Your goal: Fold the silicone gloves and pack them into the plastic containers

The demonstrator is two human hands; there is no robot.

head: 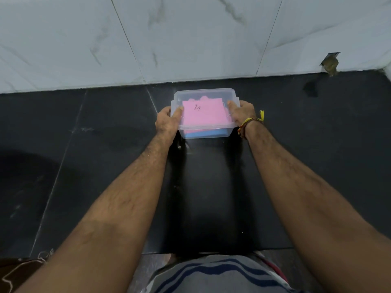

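Observation:
A clear plastic container [204, 93] sits on the black counter near the wall. Inside it lies a folded pink silicone glove [204, 115] with a small dark mark on top, and a blue glove [206, 134] shows beneath it through the front wall. My left hand [168, 121] grips the container's left side, thumb over the rim. My right hand [241, 114] grips its right side, thumb over the rim too. A yellow and red thread band circles my right wrist.
The black stone counter [84, 155] runs left and right of the container. A white marble-tiled wall [190, 39] rises right behind it. A chipped hole [330, 63] sits in the wall at the right. My striped shirt fills the bottom edge.

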